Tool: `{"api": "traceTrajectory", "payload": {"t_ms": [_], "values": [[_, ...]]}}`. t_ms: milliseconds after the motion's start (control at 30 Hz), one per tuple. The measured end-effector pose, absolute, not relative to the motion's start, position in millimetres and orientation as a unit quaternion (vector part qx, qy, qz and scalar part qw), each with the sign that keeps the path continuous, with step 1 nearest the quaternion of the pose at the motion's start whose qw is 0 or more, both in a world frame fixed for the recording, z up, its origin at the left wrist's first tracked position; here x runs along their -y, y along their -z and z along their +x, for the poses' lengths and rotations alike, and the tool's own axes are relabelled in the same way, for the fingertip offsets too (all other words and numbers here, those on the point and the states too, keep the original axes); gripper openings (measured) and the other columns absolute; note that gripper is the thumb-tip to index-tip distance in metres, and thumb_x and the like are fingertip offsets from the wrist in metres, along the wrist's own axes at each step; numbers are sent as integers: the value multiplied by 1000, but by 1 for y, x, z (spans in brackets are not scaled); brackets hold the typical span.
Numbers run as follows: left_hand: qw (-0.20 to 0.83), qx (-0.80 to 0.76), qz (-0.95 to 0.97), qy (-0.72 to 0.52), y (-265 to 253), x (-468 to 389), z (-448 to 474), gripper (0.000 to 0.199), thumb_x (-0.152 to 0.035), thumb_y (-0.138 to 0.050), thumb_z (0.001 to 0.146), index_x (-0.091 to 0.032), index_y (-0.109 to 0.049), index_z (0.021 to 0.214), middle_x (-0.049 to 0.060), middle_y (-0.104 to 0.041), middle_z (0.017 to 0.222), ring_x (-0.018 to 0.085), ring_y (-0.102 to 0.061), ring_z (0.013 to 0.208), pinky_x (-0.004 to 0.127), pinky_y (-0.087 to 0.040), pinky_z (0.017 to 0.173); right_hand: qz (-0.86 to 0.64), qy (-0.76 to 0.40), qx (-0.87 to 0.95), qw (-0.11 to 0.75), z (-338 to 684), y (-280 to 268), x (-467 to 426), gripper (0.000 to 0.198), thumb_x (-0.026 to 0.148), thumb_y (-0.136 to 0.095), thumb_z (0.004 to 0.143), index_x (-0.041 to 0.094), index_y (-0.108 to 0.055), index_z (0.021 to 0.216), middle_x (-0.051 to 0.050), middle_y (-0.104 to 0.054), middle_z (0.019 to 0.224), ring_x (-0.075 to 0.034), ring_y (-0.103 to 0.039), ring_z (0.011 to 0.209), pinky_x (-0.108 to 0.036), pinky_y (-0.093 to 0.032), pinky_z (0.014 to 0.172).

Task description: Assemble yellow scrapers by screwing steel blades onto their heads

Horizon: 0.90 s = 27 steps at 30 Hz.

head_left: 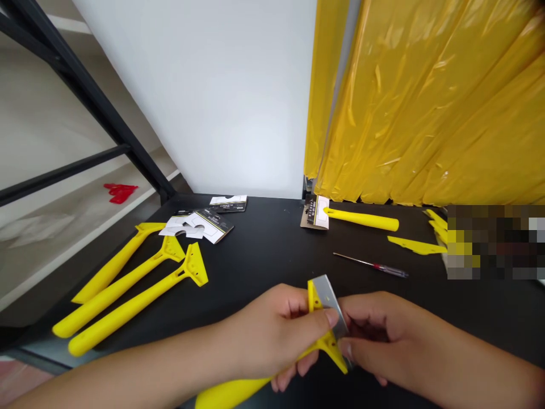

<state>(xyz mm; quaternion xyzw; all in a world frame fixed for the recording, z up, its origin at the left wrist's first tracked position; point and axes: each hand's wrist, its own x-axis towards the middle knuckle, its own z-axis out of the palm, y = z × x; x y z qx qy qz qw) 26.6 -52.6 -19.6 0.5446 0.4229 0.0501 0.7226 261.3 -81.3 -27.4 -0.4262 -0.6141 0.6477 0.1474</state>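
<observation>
My left hand (268, 332) is closed around the neck of a yellow scraper (236, 392), its thumb pressed on the flat metal blade (325, 289) that lies along the scraper's head. The blade's near end is pinched by my right hand (383, 326), thumb in front and fingers curled behind. Part of the head and neck is hidden by my fingers. Beyond my hands, a screwdriver (389, 270) with a clear handle rests on the black table (272, 250).
Several yellow scraper handles (128, 312) without blades lie at the left, near printed cards (217, 227). Farther back, another yellow handle (361, 218) touches a card (315, 213). Thin yellow pieces (415, 245) lie at the right. Yellow plastic sheeting (426, 102) and a white panel (225, 96) stand behind.
</observation>
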Motion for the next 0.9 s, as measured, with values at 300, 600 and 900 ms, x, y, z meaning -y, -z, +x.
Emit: {"api": "traceTrajectory", "payload": {"t_ms": [300,600,900], "values": [[740,-417,522,-79,26,52,25,74,-90,-53,98,-20,-63,75,-3,-57,55,9,-48,35,19,-41,35,-412,-584,676,178,256,13,84,27,43,-68,108,27,-87,116,-1,-78,91,-19,-65,83,-32,-56,89],[747,-392,532,-74,22,51,24,47,-65,-74,98,-21,-62,88,-7,-58,64,7,-48,42,16,-41,39,-449,-543,691,162,266,15,81,27,47,-70,107,26,-82,95,-1,-74,83,-20,-64,79,-30,-54,77],[745,-415,512,-106,28,45,20,41,-56,-69,102,-20,-63,84,-7,-57,59,7,-47,37,16,-40,36,-555,-239,790,103,315,21,79,24,53,-83,92,30,-80,99,-6,-82,99,-28,-74,81,-39,-53,70]]}}
